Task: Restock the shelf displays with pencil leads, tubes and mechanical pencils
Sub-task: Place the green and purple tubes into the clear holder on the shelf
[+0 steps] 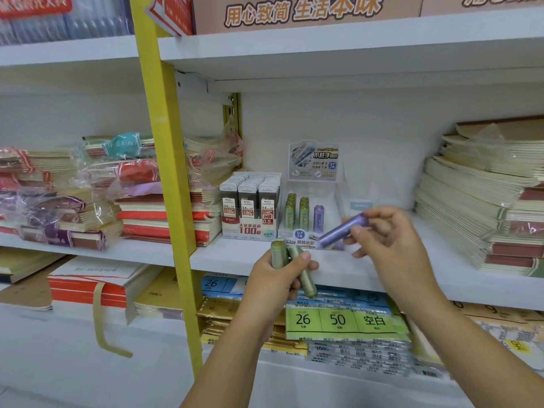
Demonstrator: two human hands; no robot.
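Wrapped stacks of notebooks (73, 198) lie at the left of the white shelf (232, 254), past a yellow post (167, 160). Right of the post stands a box of pencil leads (250, 201), its grey cases packed upright in rows. Just beside it is a clear display stand (313, 160) holding green tubes (297, 213) upright on its left and one purple tube (318, 217) to their right. In front of the stand, the left hand (270, 279) grips two more green tubes (279, 254), its fingers (307, 265) curled round them and the thumb pressed across the front. Their ends stick out above and below the fist. The right hand (391, 242) pinches the far end of a loose purple tube (341, 232) between thumb and fingers (379, 214). This tube lies tilted, just in front of the stand's right side, and its lower end points toward the left hand. More notebook stacks (482, 207) fill the shelf's right end.
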